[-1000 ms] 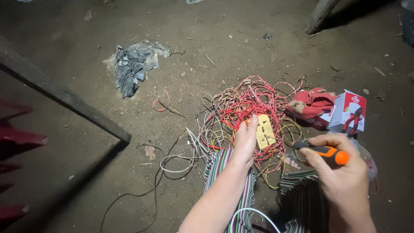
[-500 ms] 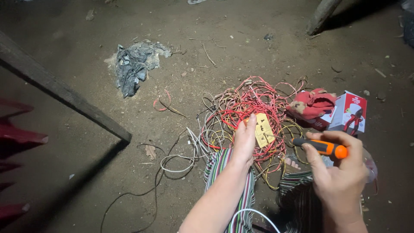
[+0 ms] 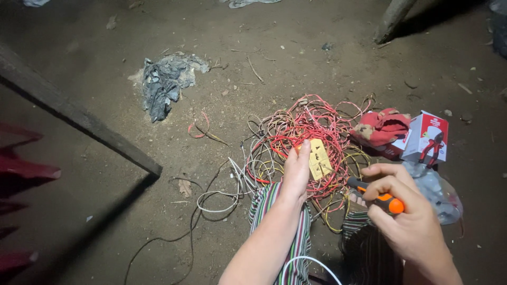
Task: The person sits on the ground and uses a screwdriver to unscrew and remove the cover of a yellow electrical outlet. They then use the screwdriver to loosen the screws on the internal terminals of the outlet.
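Bare dirt floor [image 3: 296,47], dimly lit, crossed by a dark wooden beam [image 3: 79,113].

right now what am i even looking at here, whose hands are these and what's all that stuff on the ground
This is one picture from a camera worn on a person's head, looking down at their own two bare hands over a dirt floor.

The left hand holds a small yellow plate, which looks like a socket part, above a tangle of red, yellow and white wires. The right hand grips a tool with an orange and black handle, probably a screwdriver; its tip is hidden.

Around them lie a red cloth, a red and white box with pliers pictured on it, a clear plastic bag, a grey rag and a dark wooden plank. Striped cloth covers the person's knees.
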